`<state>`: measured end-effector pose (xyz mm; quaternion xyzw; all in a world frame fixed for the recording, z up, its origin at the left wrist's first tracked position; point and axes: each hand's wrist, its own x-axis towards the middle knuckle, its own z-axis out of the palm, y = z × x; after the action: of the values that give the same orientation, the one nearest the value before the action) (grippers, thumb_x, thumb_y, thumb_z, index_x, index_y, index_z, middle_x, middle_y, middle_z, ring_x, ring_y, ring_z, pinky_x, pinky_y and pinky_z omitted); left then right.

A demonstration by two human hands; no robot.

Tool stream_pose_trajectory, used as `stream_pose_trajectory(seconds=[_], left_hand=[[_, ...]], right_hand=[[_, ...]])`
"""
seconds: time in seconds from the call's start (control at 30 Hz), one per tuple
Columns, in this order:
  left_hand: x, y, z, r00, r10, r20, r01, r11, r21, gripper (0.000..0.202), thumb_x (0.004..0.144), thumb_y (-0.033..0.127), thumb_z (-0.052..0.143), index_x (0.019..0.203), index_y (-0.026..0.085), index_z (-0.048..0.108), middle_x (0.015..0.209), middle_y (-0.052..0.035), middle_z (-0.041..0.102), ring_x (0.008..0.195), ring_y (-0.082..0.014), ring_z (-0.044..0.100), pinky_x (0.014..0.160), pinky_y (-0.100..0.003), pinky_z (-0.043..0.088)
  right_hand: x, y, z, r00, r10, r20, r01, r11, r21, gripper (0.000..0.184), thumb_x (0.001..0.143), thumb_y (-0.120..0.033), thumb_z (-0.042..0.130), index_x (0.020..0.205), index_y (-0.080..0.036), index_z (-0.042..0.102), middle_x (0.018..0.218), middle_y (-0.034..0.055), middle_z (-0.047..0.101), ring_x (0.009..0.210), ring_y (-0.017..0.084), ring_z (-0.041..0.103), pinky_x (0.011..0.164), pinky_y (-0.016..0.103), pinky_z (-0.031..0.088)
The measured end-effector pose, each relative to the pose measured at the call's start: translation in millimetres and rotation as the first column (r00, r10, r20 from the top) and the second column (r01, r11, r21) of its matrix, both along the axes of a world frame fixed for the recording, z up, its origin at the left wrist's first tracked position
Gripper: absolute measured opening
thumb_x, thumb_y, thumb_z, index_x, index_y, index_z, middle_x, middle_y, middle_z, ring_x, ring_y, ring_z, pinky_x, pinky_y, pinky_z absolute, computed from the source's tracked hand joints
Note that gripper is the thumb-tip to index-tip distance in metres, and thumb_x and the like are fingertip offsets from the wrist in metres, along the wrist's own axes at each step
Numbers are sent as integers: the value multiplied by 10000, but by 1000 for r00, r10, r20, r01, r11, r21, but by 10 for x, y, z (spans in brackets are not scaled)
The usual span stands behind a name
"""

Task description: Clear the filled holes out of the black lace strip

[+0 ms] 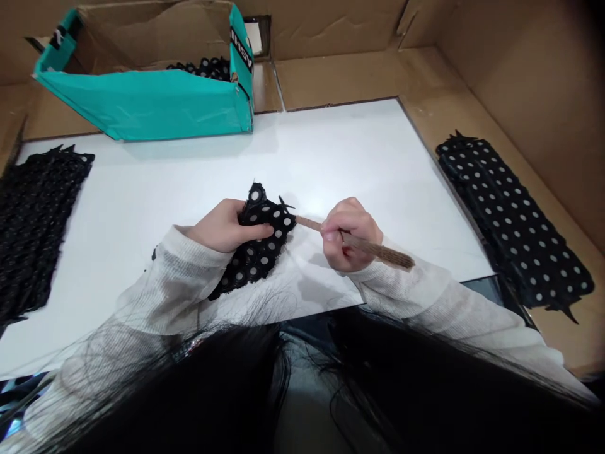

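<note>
My left hand [236, 228] is closed on a black moulded sheet with white round dots [265, 247], its thumb lying across the top face. The sheet is tilted over the white board, and thin black slivers stick out at its upper edge. In my right hand [350, 236] is a slim brown tool with a wrapped-looking handle [394, 256], gripped in a fist. Its narrow front end [308, 222] meets the sheet's right edge; the very tip cannot be made out.
A white board [331, 151] covers the work surface. Behind it stands a teal cardboard box [155, 104] with similar black pieces inside. Black dotted sheets lie in a stack at left [35, 221] and a stack at right [515, 221]. Cardboard walls [340, 25] rise around.
</note>
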<state>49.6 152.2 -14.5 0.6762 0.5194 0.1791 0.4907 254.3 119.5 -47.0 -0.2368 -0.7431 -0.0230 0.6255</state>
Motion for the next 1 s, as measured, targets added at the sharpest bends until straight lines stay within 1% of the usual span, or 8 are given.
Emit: stream_pose_trajectory(seconds=[0.13,0.3,0.4,0.53,0.63,0.73,0.9,1.0], left_hand=[[37,-4,-29,997,60,-54,-60,998,12,303,650,370,675,831,127,680,822,-57,705,787,-224,637,738,-348,513],[51,-17,-61,992,127,5,-127,992,-17,318,675,381,635,836,107,651,861,-84,693,824,-248,627,804,-402,485],[50,-26,-79,989,145,15,-145,989,-12,324,679,394,629,818,103,640,833,-91,681,807,-255,622,799,-423,479],[41,-27,-79,992,120,41,-121,993,9,339,673,421,648,817,114,642,837,-83,681,798,-247,622,781,-410,488],[32,-29,-57,995,71,72,-68,997,-39,340,631,415,699,802,123,659,833,-74,691,785,-237,631,761,-386,502],[33,-43,-41,995,46,88,-40,997,-71,323,585,360,748,802,132,676,841,-67,701,789,-233,639,759,-372,511],[62,-77,-48,989,132,73,-129,990,-50,320,597,348,742,819,125,681,832,-71,705,775,-228,646,754,-368,514],[80,-83,-49,986,152,64,-152,988,-14,302,612,359,730,795,127,671,808,-59,702,761,-217,642,731,-352,518]], right_hand=[[28,-44,18,999,51,17,-51,998,-30,169,709,-90,425,830,-208,434,561,-67,436,461,77,416,496,273,362],[45,-90,38,996,71,58,-66,995,-80,170,711,-91,423,827,-215,429,549,-66,434,462,80,410,506,279,365],[36,-82,21,996,60,66,-55,996,-75,157,727,-103,419,834,-218,420,553,-66,430,460,79,406,504,279,361],[14,-68,-5,997,48,65,-44,997,-63,167,728,-89,423,843,-210,434,564,-58,440,480,82,400,506,273,362],[3,-72,-4,996,22,82,-16,997,-74,171,738,-81,419,844,-216,426,585,-51,455,493,87,401,517,276,375],[0,-75,-5,994,24,103,-16,997,-76,177,750,-77,410,851,-223,411,599,-48,463,494,88,402,527,279,388],[2,-76,-19,996,7,91,0,997,-77,170,755,-94,416,857,-230,413,544,-64,412,465,87,393,505,277,371],[4,-83,-22,995,1,103,8,996,-87,167,756,-100,417,859,-232,416,546,-63,416,472,87,404,510,272,378]])
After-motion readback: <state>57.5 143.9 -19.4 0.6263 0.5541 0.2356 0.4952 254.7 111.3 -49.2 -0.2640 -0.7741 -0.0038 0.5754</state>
